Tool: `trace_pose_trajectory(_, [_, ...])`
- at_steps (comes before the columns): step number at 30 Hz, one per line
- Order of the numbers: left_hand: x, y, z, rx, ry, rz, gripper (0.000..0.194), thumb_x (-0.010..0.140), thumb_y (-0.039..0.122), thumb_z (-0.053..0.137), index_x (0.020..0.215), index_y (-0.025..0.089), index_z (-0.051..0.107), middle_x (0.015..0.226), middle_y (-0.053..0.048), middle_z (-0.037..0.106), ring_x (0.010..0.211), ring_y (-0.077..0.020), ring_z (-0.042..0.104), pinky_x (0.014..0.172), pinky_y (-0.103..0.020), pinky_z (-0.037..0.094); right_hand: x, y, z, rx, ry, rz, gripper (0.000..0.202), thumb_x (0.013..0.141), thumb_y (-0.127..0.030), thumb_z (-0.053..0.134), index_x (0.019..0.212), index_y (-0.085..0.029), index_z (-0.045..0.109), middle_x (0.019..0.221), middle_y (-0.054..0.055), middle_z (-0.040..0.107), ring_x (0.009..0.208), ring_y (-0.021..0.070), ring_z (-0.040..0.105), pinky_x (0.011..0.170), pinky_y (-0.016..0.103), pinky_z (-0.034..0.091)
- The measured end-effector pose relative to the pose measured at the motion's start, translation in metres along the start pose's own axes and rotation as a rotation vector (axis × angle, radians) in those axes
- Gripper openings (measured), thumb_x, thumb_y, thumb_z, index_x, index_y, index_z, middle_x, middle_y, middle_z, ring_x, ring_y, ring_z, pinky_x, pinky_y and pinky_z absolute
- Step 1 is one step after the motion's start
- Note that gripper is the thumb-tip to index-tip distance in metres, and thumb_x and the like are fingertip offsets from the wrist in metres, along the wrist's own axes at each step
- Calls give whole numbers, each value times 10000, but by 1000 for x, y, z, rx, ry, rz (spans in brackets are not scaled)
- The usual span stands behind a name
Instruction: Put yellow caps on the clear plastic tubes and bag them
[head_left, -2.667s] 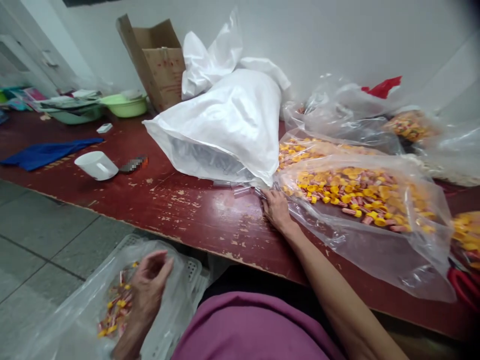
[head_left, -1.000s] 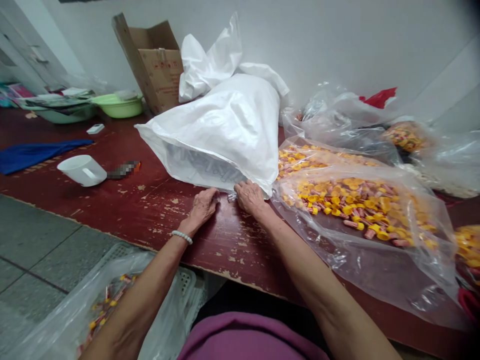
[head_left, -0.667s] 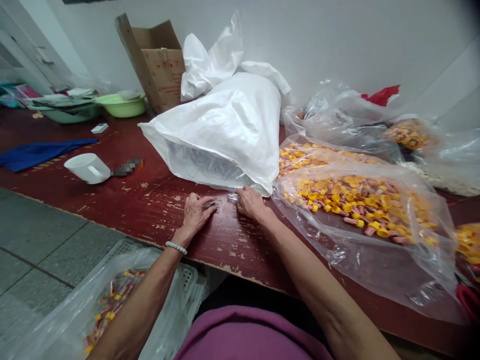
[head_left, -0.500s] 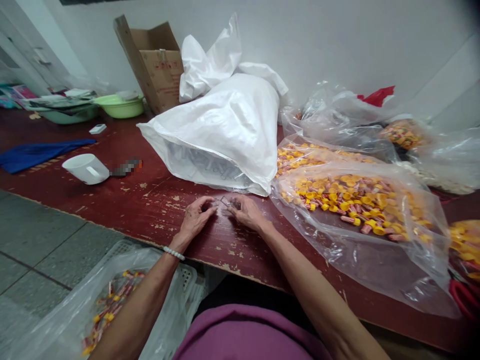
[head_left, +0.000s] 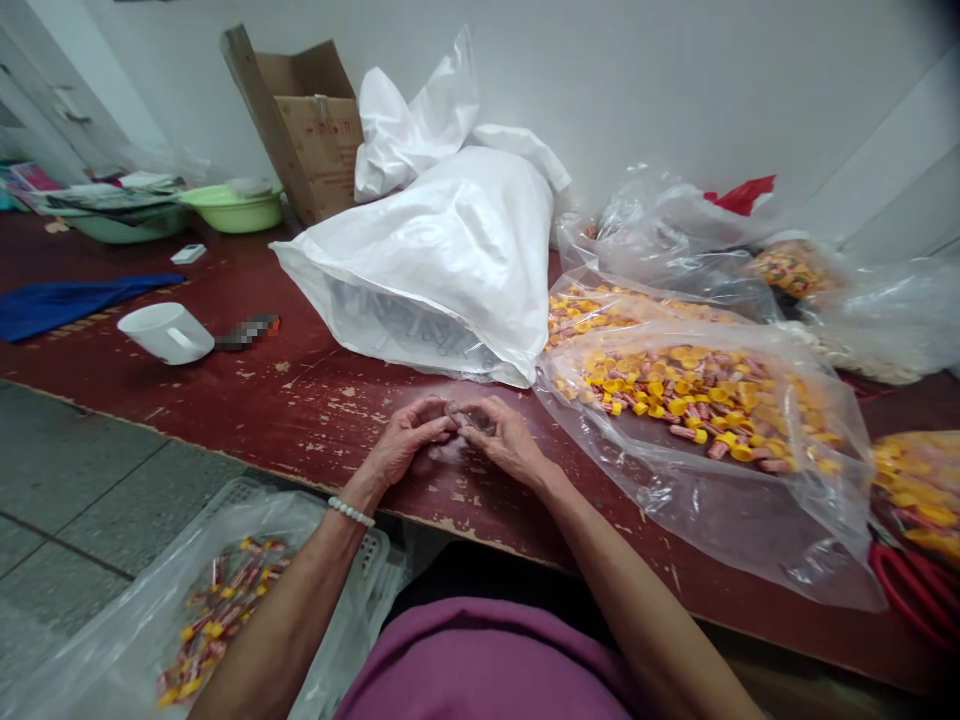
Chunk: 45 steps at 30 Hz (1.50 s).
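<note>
My left hand (head_left: 417, 432) and my right hand (head_left: 501, 432) meet fingertip to fingertip just above the dark red table (head_left: 315, 420). Thumbs and fingers of both are pinched together. Whatever lies between them is too small and blurred to name. Right behind the hands is the mouth of a large white sack (head_left: 465, 240), with clear pieces showing inside. To the right of my right hand, a clear plastic bag (head_left: 675, 510) lies open with many small pink-striped pieces with yellow caps (head_left: 682, 400) in it.
Below the table edge at left stands a white basket (head_left: 375, 560), lined with plastic and holding more capped pieces (head_left: 232, 590). A white mug (head_left: 166, 333), a blue cloth (head_left: 75, 302), green basins (head_left: 236, 210) and a cardboard box (head_left: 315, 140) are at left. Red-handled scissors (head_left: 911, 590) lie at right.
My hands have come together; half a second ago they were apart, with a thin piece in my right fingers. The whole view has shifted slightly.
</note>
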<state>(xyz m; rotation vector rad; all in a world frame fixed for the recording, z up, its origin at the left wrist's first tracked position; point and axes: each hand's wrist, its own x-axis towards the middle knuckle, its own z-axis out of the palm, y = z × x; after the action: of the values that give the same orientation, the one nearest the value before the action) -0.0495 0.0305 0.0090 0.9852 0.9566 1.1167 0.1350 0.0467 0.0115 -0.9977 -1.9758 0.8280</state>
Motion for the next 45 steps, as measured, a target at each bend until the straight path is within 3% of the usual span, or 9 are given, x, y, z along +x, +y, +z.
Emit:
trace_pose_trajectory(3, [2, 7, -3, -43, -61, -147, 316, 728, 301, 707, 987, 153, 601, 879, -71, 708, 736, -188, 700, 684, -296, 543, -4, -7, -13, -306, -97, -142, 358, 784, -88, 540, 1107, -226, 608, 983, 45, 551, 883, 155, 537, 791, 278, 457])
trace_pose_trajectory(5, [4, 9, -5, -49, -207, -266, 304, 751, 314, 680, 989, 140, 605, 889, -106, 710, 719, -217, 705, 659, -326, 550, -4, -11, -16, -471, -152, -229, 372, 787, -86, 524, 1127, -217, 598, 1009, 67, 539, 928, 180, 519, 808, 293, 454])
trace_pose_trajectory(9, [8, 7, -8, -71, -440, -348, 376, 745, 275, 683, 1081, 129, 600, 898, -143, 709, 728, -245, 705, 673, -358, 549, -2, -13, -13, -437, -149, -286, 377, 797, -107, 528, 1156, -208, 579, 1085, 86, 547, 978, 182, 530, 823, 285, 458])
trace_pose_trajectory(14, [10, -1, -1, -149, -348, -249, 511, 672, 175, 726, 1165, 173, 591, 855, -74, 702, 776, -213, 692, 758, -369, 532, -4, -5, -2, -34, 199, 11, 261, 773, -143, 577, 1029, -193, 599, 1078, 57, 602, 978, 163, 570, 862, 299, 457])
trace_pose_trajectory(18, [8, -9, 23, -104, -229, -45, 549, 614, 135, 743, 1148, 166, 621, 993, -76, 703, 913, -214, 661, 876, -357, 490, -10, -2, 12, 202, 250, 268, 280, 775, -354, 632, 999, -193, 585, 964, 33, 644, 888, 169, 599, 827, 326, 472])
trace_pose_trajectory(23, [5, -14, 47, 68, -235, 76, 665, 577, 128, 753, 1214, 166, 568, 1100, -78, 675, 970, -225, 629, 850, -308, 491, -19, 4, 27, 244, 303, 211, 429, 796, -419, 602, 1142, -200, 473, 1119, 75, 575, 1035, 183, 552, 928, 361, 444])
trace_pose_trajectory(30, [11, -34, 43, 402, -194, 304, 524, 709, 265, 686, 1199, 130, 558, 1200, -138, 612, 1067, -253, 586, 960, -375, 443, -28, 3, 19, 110, 173, 195, 877, 753, -501, 628, 1420, -178, 158, 1465, 160, 226, 1364, 264, 244, 1116, 462, 249])
trace_pose_trajectory(34, [16, -44, 45, 534, -184, 412, 449, 720, 270, 657, 1139, 131, 581, 1135, -120, 639, 1031, -239, 600, 941, -361, 458, -36, 2, 9, 6, 114, 213, 952, 720, -502, 668, 1436, -157, 143, 1469, 180, 230, 1357, 286, 248, 1118, 491, 229])
trace_pose_trajectory(45, [24, -44, 69, 614, -240, 468, 460, 683, 255, 674, 1113, 144, 557, 1050, -91, 652, 970, -220, 616, 893, -349, 478, -54, 6, -5, -141, 109, 218, 1125, 648, -538, 726, 1462, -177, 38, 1477, 204, 212, 1371, 321, 230, 1092, 524, 267])
